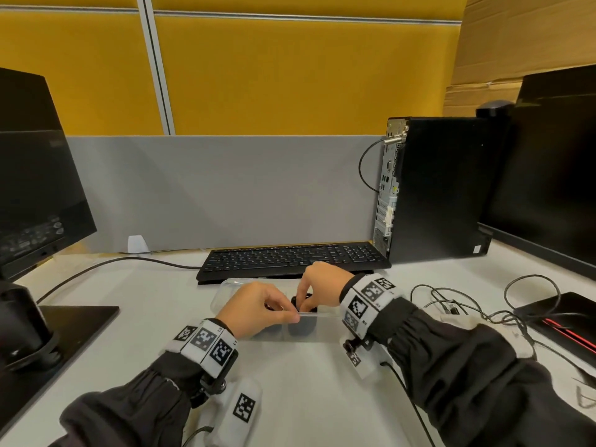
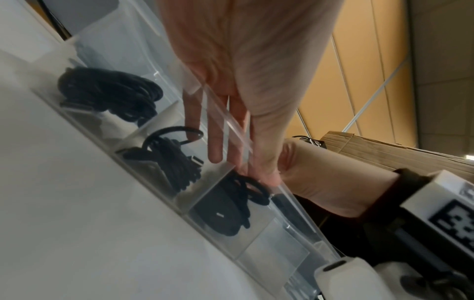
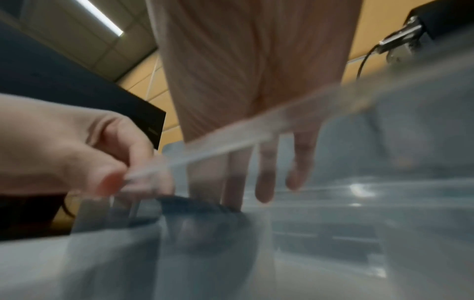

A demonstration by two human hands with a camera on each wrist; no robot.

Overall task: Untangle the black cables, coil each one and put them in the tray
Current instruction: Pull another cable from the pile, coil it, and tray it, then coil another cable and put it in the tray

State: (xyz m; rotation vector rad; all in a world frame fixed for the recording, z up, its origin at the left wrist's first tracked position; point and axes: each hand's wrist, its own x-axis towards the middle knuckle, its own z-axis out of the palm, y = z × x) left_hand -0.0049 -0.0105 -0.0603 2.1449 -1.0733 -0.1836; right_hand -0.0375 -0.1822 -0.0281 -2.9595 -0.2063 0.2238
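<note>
A clear compartment tray [image 1: 322, 335] lies in front of the keyboard. In the left wrist view its compartments [image 2: 271, 245] hold three black cable coils: one far [image 2: 110, 93], one in the middle [image 2: 169, 160], one nearest [image 2: 228, 211]. My left hand [image 1: 295, 316] pinches the tray's near rim [image 3: 256, 125], thumb outside, fingers inside [image 2: 215, 146]. My right hand [image 1: 304, 301] reaches down into the tray, and its thumb and fingers hold the nearest black coil [image 3: 195, 203]. A tangle of loose black cables [image 1: 467, 304] lies on the desk to the right.
A black keyboard [image 1: 290, 258] sits just behind the tray. A PC tower [image 1: 432, 188] stands at the back right, next to a monitor [image 1: 554, 175]. Another monitor [image 1: 32, 175] and its base [image 1: 64, 333] stand at left. A dark flat device [image 1: 567, 317] lies at far right.
</note>
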